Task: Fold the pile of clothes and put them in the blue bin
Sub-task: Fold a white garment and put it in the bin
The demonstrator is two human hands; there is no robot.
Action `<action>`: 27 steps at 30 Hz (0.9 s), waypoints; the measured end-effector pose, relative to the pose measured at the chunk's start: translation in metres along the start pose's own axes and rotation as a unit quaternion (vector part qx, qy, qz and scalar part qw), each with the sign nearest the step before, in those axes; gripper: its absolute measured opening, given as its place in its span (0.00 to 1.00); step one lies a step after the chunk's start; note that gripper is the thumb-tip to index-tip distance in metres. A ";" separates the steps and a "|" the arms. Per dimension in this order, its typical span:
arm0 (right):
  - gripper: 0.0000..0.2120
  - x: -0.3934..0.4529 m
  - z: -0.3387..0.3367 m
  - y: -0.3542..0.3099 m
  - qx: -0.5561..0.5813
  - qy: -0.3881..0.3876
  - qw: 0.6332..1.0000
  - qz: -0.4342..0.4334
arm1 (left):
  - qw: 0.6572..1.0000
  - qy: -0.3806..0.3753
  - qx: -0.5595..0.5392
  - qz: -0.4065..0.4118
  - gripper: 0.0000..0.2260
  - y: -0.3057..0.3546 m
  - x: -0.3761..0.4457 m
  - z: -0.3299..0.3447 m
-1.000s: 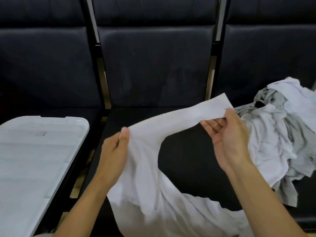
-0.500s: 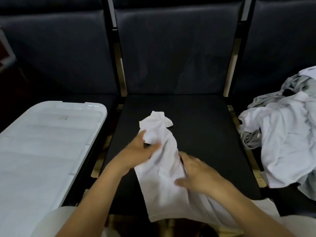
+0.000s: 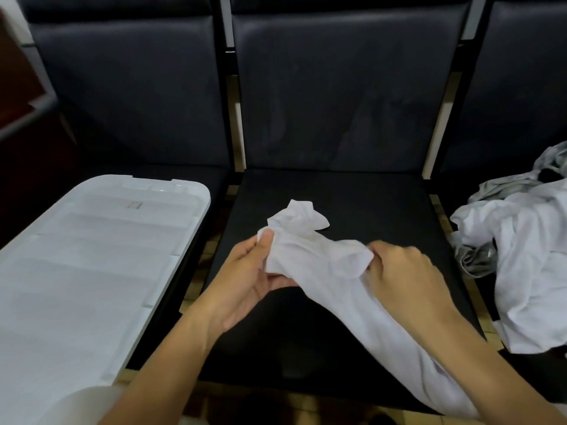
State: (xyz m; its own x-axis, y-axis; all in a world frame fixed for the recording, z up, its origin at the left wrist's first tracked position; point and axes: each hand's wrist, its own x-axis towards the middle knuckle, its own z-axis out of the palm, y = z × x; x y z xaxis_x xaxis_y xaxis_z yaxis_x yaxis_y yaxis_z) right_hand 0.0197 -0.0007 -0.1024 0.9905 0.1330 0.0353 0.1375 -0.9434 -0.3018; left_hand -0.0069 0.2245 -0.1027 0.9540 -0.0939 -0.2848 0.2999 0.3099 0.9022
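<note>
A white garment lies bunched over the black middle seat and trails down toward the lower right under my right forearm. My left hand pinches its left edge between thumb and fingers. My right hand grips a fold of the same garment at its right side, fingers curled. The pile of white and grey clothes sits on the seat to the right. The bin shows only its white lid on the left seat; no blue part is visible.
Dark padded seat backs stand behind the row of seats. Metal frame bars run between the seats. A pale rounded surface shows at the lower left edge.
The garment came down from being stretched in the air to the middle seat, bunched. Since half a second ago my right hand has moved up from flat on the cloth to gripping it beside my left.
</note>
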 end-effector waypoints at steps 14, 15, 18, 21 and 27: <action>0.28 -0.023 0.017 -0.035 0.171 0.089 0.956 -0.220 | 0.990 -0.111 0.073 0.055 0.21 0.000 -0.003 0.009; 0.22 -0.022 0.019 -0.032 0.146 0.125 0.956 -0.222 | 0.986 -0.075 0.122 0.080 0.24 -0.003 -0.001 0.009; 0.13 -0.019 0.019 -0.029 0.096 0.145 0.965 -0.194 | 0.959 0.031 0.226 0.171 0.27 -0.007 0.002 0.010; 0.10 -0.021 0.013 -0.035 0.187 0.060 0.970 -0.146 | 0.954 -0.024 0.216 0.207 0.20 -0.006 -0.002 0.017; 0.12 -0.021 0.002 -0.037 0.407 -0.019 0.912 -0.038 | 0.974 -0.079 0.163 0.137 0.09 0.006 -0.008 0.018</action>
State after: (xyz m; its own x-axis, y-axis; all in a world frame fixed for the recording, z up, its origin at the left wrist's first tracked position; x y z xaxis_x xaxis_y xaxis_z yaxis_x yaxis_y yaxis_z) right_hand -0.0058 0.0321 -0.0939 0.9752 0.2138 0.0562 0.1389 -0.3949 -0.9082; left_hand -0.0125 0.2106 -0.0894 0.9792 -0.2025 0.0116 -0.0059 0.0288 0.9996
